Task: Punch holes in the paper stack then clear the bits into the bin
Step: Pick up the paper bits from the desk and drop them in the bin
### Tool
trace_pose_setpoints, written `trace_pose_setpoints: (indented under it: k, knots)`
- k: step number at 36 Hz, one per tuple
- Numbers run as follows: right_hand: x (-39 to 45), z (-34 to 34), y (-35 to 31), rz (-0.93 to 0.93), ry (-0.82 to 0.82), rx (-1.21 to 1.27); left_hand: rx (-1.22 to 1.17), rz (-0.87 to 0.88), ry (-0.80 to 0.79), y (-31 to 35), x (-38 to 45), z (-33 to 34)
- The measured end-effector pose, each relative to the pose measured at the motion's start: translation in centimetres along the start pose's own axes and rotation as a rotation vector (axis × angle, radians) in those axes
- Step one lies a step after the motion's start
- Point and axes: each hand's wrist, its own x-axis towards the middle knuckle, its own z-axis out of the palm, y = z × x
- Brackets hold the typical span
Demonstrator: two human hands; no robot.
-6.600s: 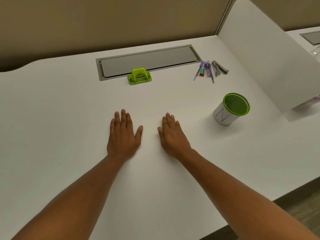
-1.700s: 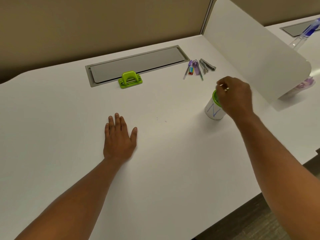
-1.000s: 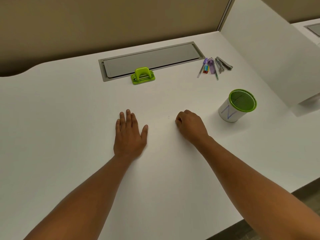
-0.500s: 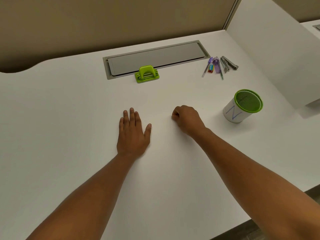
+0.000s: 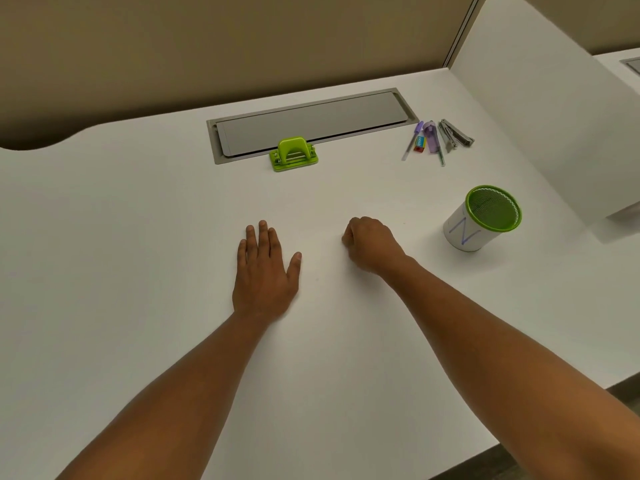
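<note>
White desk surface [image 5: 138, 271] is carrying both hands near its middle. The left hand [image 5: 265, 271] is lying flat on it, palm down, fingers straight and close together, thumb angling out to the right. The right hand [image 5: 370, 244] is sitting just to the right of it, apart from it, knuckles up and fingers curling under into a loose fist; whether anything small is pinched inside cannot be told. Both bare forearms are reaching in from the near edge.

Further right, a white cup-shaped bin [image 5: 481, 220] with a green mesh lining and a blue mark on its side is standing on the desk, tilting its mouth toward the camera, well apart from the right hand. Beyond the hands, a green hole punch [image 5: 293, 154] is sitting at the front edge of a grey recessed panel [image 5: 311, 124] set into the desk. To the right of that panel, a small cluster of pens and stationery [image 5: 429, 140] is lying beside a metal stapler-like tool [image 5: 455, 135]. A white divider panel [image 5: 540, 109] is rising along the desk's right side, and a tan wall [image 5: 207, 46] is running behind.
</note>
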Motion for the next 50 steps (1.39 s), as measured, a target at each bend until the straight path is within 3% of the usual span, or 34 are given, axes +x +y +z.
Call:
trace_pose_setpoints:
  k: [8, 12, 19, 28, 31, 35, 40, 45, 50]
  knots:
    - [-2.3, -7.7, 2.9, 0.205, 0.206, 0.572, -0.008, 0.008, -0.003, 0.0, -0.1, -0.1]
    - [-4.3, -12.6, 5.9, 0.248, 0.381, 0.664, 0.009, 0.012, 0.012, -0.2, -0.1, -0.1]
    - [-6.0, -16.1, 11.2, 0.365, 0.538, 0.54, 0.009, 0.015, 0.021, 0.0, -0.1, -0.1]
    - [-5.8, -14.0, 13.4, 0.373, 0.4, 0.056, 0.007, 0.015, 0.01, 0.1, -0.1, -0.1]
    - [-5.9, -14.1, 12.8, 0.306, 0.518, -0.028, 0.003, 0.012, 0.018, 0.2, 0.0, -0.2]
    - [-6.0, -13.4, 9.7, 0.158, 0.685, 0.074, 0.008, 0.014, 0.019, 0.2, 0.0, -0.1]
    - [-5.2, -6.8, 6.4, -0.043, 0.433, 0.105, -0.001, 0.013, 0.029, 0.2, -0.1, 0.0]
    - [-3.7, -1.9, 6.7, 0.144, 0.127, 0.021, 0.001, 0.02, 0.027, 0.3, 0.0, -0.2]
    - [-3.4, 0.2, 6.0, 0.169, 0.013, -0.096, 0.013, 0.024, 0.028, 0.2, 0.2, -0.2]
